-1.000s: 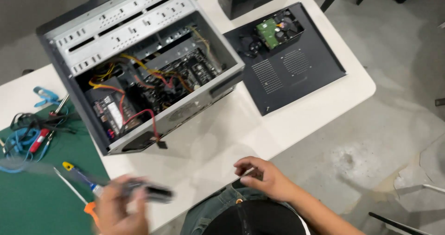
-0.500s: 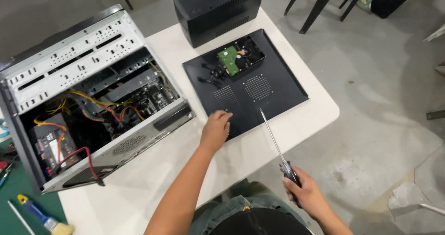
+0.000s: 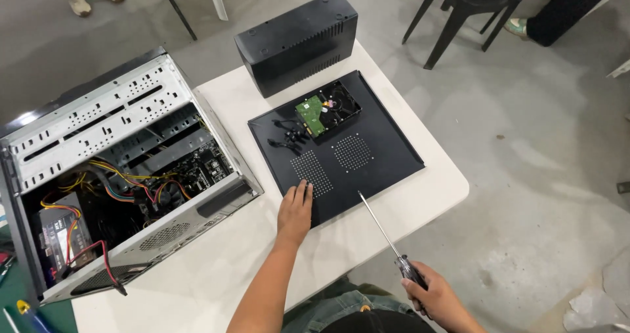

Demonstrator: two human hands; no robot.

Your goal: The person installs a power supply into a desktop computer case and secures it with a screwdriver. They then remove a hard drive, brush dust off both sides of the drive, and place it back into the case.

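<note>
Resting flat and open-palmed, left hand (image 3: 295,211), fingertips touching the near edge of the black side panel (image 3: 380,162) just by its nearer perforated vent patch. Gripping the handle of a long screwdriver (image 3: 384,234), right hand (image 3: 438,300) wrapped closed around it, hovering off the desk's near right corner. Running the shaft diagonally up and to the left, tip pointing at and reaching the panel's near edge, just right of the left hand. Lying up the panel beyond both hands, the hard drive (image 3: 326,112) with its green circuit board facing up, long axis slanting away to the upper right, a scatter of small black screws and brackets (image 3: 287,136) just left of it. Sitting closer to the drive, the left hand, already on the panel; hanging farther back, the right hand, though the screwdriver tip is closing much of that gap. Standing just beyond the panel's far edge, a black boxy power unit (image 3: 298,41), walling off that side. Crowding the left side of the white desk (image 3: 210,267), the open computer case (image 3: 125,169) with coloured wiring showing, near the left forearm. Leaving open panel surface between hands and drive, with the desk edge near on the right and bare floor past it.
</note>
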